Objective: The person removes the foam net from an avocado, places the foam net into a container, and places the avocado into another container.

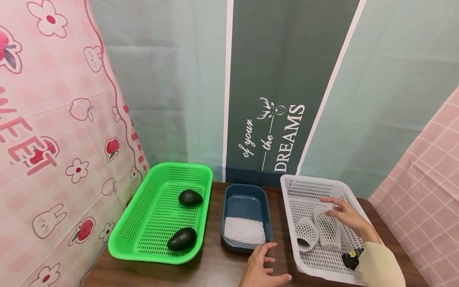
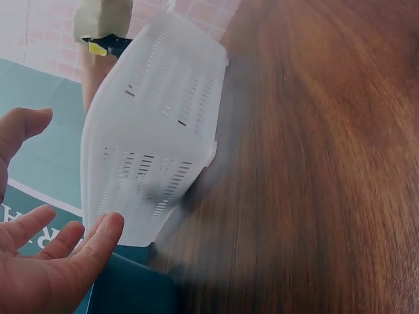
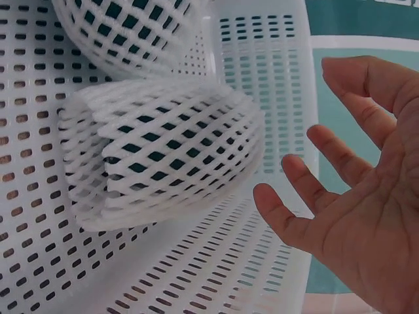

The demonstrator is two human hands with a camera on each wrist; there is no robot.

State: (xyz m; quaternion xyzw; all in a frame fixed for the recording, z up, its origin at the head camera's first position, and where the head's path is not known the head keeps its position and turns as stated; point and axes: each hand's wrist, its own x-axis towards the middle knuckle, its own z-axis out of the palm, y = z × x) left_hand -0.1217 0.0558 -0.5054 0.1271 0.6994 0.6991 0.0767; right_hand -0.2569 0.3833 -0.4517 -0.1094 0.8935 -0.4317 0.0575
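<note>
I have the right hand [image 1: 348,215] over the far right part of the white basket [image 1: 291,231], its fingers parted and loosely bent, pinching nothing. The netted piece [image 1: 328,231] nearest to it lies on the basket floor, its far end just by the fingertips; something dark shows through the mesh. On the right wrist view I see its open mouth turned away from the hand and a narrow gap between it and the closest fingertip, though I can't tell the height between them. A second netted piece [image 1: 306,233] lies just left of it, toward the basket's left wall, with dark skin showing at its near end.

My left hand [image 1: 259,265] has its fingers spread, the fingertips next to the near right corner of the blue tray [image 1: 245,203]. A white foam net [image 1: 245,230] fills that tray's near half; the bare floor shows toward the far edge.

For moving, I see a strip of desk [image 1: 215,271] between tray and white basket, and another between tray and green basket [image 1: 150,215]. There, one avocado [image 1: 190,197] sits by the right wall and a lower avocado [image 1: 182,239] near the near right corner. The curtain [image 1: 204,99] hangs along the desk's far edge.
</note>
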